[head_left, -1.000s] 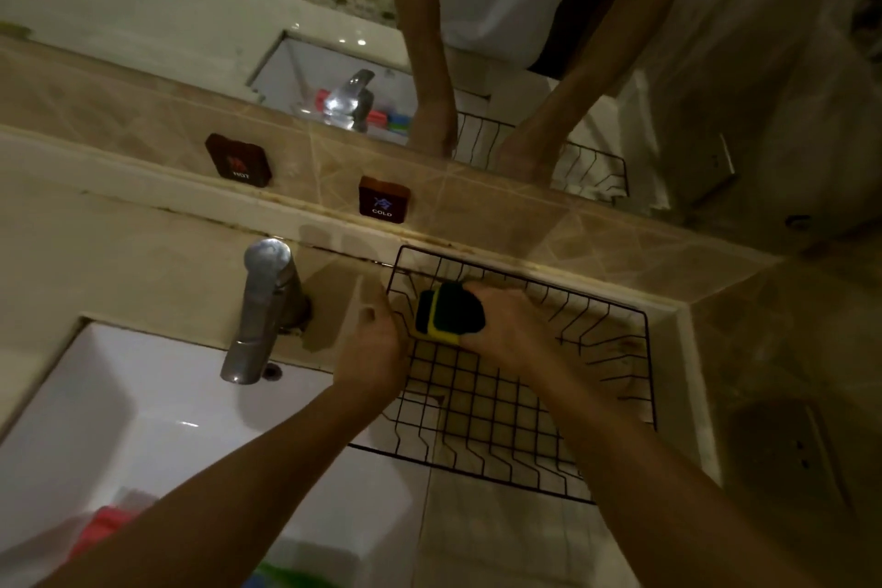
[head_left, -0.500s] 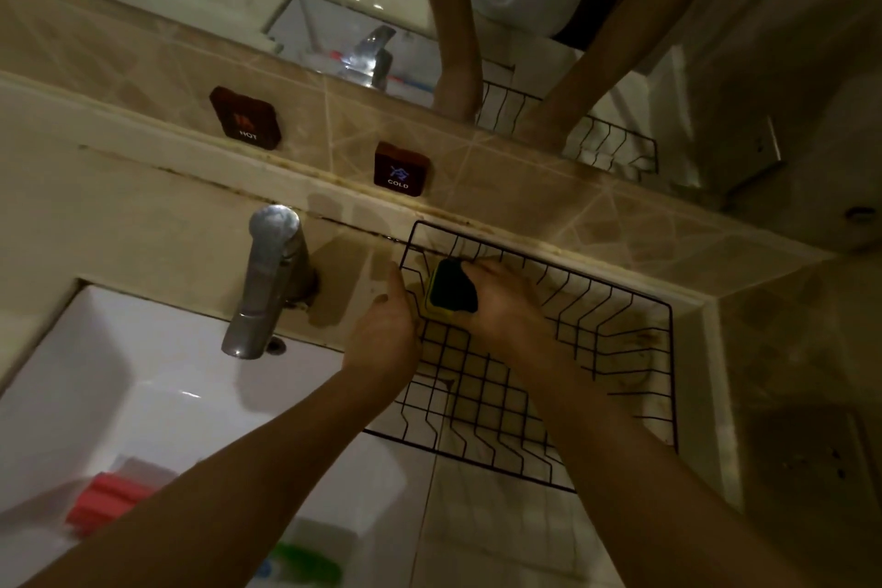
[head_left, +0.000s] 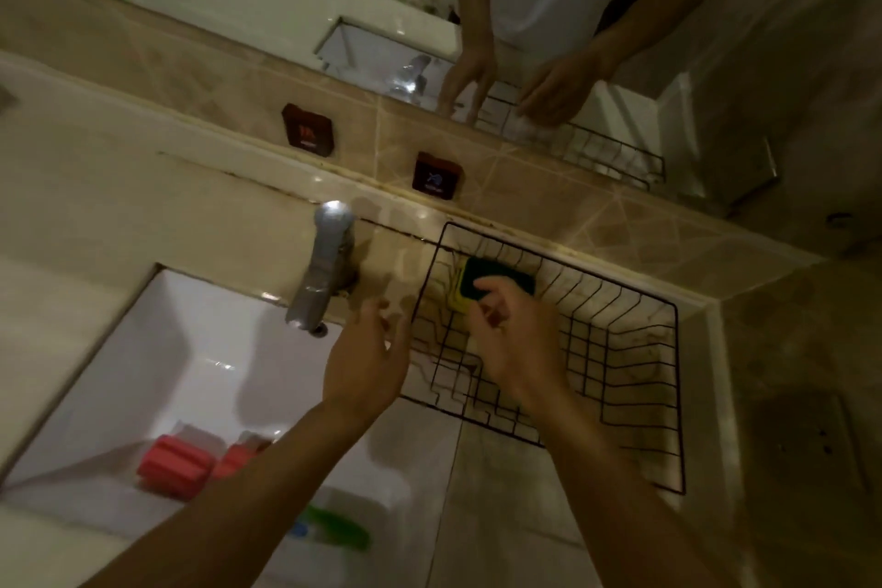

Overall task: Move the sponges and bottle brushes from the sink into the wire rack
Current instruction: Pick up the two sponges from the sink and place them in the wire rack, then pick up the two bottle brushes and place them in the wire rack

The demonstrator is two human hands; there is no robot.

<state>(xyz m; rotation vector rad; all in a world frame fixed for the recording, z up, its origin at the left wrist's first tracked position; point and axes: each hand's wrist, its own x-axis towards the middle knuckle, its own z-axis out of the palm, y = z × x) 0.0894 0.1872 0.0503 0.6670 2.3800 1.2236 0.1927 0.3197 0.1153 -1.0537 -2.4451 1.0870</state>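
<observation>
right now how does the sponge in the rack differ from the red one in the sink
The dark green and yellow sponge sits in the wire rack, at its far left corner; the red sponge still lies in the sink. The right hand is at the green one; no hand is near the red. Both look blocky.

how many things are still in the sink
3 that I can make out: two red items side by side near the sink's bottom, one green item nearer the camera. The left arm may hide more.
</observation>
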